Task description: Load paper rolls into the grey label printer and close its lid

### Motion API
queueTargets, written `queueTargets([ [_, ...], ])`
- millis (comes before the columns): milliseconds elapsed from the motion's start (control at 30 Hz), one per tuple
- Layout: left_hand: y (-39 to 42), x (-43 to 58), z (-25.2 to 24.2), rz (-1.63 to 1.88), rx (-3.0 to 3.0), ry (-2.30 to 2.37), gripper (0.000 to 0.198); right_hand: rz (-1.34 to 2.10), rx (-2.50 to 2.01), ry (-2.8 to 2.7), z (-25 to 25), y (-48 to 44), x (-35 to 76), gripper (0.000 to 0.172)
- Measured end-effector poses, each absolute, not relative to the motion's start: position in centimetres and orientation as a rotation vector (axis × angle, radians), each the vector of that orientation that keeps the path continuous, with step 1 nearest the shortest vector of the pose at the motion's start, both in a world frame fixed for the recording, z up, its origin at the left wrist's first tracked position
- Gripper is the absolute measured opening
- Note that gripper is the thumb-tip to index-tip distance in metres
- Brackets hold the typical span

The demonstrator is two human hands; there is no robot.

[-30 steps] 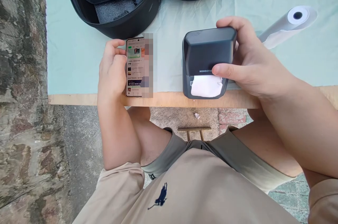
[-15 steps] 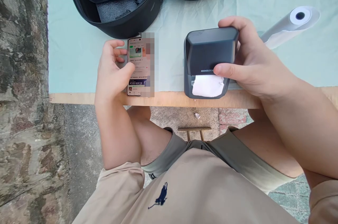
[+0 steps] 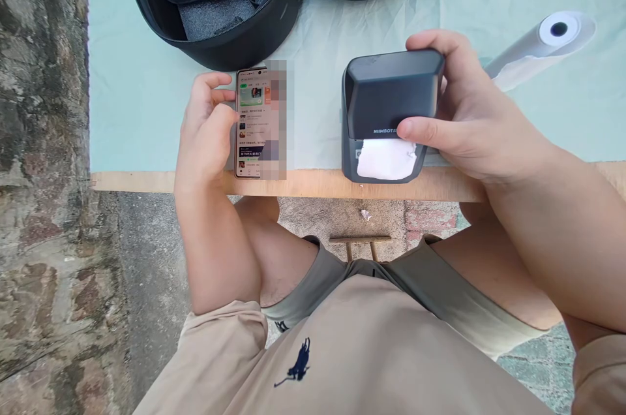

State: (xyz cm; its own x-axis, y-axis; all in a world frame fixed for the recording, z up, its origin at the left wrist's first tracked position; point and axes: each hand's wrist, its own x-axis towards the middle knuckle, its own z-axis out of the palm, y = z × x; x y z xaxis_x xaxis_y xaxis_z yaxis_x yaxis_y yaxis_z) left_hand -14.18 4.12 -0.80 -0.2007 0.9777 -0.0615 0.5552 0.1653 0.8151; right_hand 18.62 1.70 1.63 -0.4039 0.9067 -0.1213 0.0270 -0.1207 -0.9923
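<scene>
A lit phone (image 3: 250,121) lies near the table's front edge, its right part masked by blurred blocks. My left hand (image 3: 206,131) rests at its left side, fingers bent and apart. The thumb is by the phone's left edge, and the fingertips reach that edge without wrapping round it. My right hand (image 3: 460,102) grips a dark label printer (image 3: 391,92) from the right, thumb on its front and fingers at its far right corner. A torn-edged piece of white paper (image 3: 386,160) covers the printer's lower front.
An open black zippered case (image 3: 235,46) with grey foam stands at the back left. A white paper roll (image 3: 531,53) lies behind my right hand. The wooden table edge (image 3: 303,184) runs along the front, and a stone wall (image 3: 44,206) rises at left.
My left thumb has moved left off the phone's screen to its edge. My right hand and the printer have shifted very slightly right.
</scene>
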Motion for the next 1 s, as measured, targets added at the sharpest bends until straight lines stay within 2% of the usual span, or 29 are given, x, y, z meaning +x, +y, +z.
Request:
queueTargets([
  [267, 3.7, -15.5, -1.3, 0.770, 1.683, 1.830, 0.080, 1.617, -1.069, -1.451, 1.6, 1.7, 18.6, 0.065],
  [400, 3.8, -15.4, -1.5, 0.818, 1.655, 1.831, 0.076, 1.612, -1.080, -1.447, 1.7, 1.7, 18.6, 0.066],
  [567, 4.0, -14.7, -1.2, 0.863, 1.516, 1.920, 0.061, 1.605, -1.087, -1.450, 1.7, 1.7, 18.5, 0.066],
  [867, 3.9, -15.3, -1.1, 0.819, 1.545, 1.829, 0.077, 1.610, -1.080, -1.443, 1.6, 1.7, 18.5, 0.065],
  [1000, 4.0, -14.9, -1.1, 0.887, 1.494, 1.855, 0.062, 1.611, -1.084, -1.443, 1.6, 1.8, 18.5, 0.066],
])
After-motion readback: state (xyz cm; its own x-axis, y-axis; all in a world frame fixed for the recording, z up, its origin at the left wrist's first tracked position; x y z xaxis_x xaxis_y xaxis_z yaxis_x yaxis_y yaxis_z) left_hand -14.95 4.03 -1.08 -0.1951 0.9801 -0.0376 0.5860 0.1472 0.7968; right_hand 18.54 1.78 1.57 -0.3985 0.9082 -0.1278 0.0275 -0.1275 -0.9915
